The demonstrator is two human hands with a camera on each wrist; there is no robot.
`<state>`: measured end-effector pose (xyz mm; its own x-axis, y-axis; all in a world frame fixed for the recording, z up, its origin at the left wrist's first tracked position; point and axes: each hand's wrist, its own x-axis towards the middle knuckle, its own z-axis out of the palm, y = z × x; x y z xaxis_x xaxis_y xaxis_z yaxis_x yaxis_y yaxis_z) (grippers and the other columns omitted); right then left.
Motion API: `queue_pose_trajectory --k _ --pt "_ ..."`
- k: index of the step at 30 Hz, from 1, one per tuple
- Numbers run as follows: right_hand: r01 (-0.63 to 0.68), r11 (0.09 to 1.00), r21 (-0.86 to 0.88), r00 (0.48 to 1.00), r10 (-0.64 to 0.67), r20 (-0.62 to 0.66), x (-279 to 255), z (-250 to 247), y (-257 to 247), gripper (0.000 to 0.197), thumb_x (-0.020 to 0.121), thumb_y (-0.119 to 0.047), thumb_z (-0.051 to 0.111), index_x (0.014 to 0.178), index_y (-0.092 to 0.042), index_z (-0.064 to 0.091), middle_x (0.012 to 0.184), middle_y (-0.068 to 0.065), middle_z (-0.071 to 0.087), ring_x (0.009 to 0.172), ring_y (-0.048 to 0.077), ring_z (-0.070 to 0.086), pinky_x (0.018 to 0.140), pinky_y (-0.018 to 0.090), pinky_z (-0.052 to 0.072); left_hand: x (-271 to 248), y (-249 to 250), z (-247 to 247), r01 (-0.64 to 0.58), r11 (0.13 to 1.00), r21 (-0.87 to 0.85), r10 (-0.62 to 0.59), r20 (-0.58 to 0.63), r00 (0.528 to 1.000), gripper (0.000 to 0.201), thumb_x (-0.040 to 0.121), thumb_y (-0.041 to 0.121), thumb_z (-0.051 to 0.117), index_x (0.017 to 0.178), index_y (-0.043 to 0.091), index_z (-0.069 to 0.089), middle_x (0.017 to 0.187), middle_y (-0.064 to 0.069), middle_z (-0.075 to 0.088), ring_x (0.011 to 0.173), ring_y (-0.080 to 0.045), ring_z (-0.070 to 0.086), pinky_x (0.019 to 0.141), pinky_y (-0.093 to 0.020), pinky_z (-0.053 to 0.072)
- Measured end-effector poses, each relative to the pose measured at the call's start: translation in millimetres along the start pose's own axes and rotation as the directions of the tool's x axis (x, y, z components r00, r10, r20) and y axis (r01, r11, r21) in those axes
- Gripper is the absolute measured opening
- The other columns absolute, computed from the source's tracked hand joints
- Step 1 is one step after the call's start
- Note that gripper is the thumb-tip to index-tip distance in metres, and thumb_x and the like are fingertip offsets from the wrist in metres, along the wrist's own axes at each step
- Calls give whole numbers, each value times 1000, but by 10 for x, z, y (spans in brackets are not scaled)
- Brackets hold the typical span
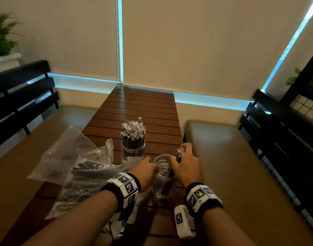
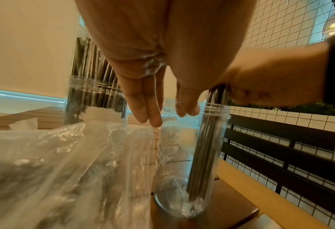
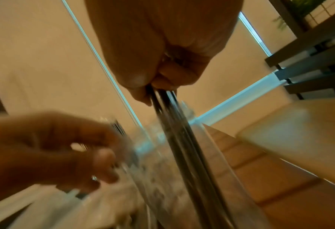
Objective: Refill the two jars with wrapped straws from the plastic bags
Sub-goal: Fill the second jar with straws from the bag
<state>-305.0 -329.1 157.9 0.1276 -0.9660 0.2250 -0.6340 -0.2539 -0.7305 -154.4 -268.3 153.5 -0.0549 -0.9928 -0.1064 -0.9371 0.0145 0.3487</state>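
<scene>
Two clear jars stand on the wooden table (image 1: 134, 107). The far jar (image 1: 132, 148) is packed with dark wrapped straws. My right hand (image 1: 183, 157) grips a bundle of wrapped straws (image 2: 205, 155) whose lower ends stand inside the near jar (image 1: 163, 180), against its right wall. In the right wrist view the fingers (image 3: 172, 74) curl round the bundle's top. My left hand (image 2: 170, 116) is at the near jar's left rim with its fingers straight and pointing down, the thumb over the mouth. A plastic bag (image 1: 84, 174) still holding dark straws lies to the left.
A second, crumpled bag (image 1: 68, 144) lies further left, over the table's edge. Cushioned benches (image 1: 232, 166) with black slatted backs flank the narrow table. The far half of the table meets a wall with window blinds. A wire grid panel (image 2: 280, 139) stands to the right.
</scene>
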Motion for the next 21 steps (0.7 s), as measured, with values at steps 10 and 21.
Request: queue_pose_trajectory --k 10,21 --pt "151 901 -407 974 -206 -94 105 113 65 58 84 -26 66 137 -23 43 130 3 46 110 20 50 89 34 48 16 -18 -4 -30 999 17 30 18 999 14 97 25 54 111 24 59 116 -2 46 99 -21 54 78 -27 43" --pt "293 827 -480 926 -370 -73 27 36 -63 39 88 -46 52 120 -25 59 128 6 54 122 25 47 99 47 41 -46 -237 92 255 966 44 -239 -228 944 78 74 50 75 131 22 31 126 -3 36 103 -21 54 84 -36 55"
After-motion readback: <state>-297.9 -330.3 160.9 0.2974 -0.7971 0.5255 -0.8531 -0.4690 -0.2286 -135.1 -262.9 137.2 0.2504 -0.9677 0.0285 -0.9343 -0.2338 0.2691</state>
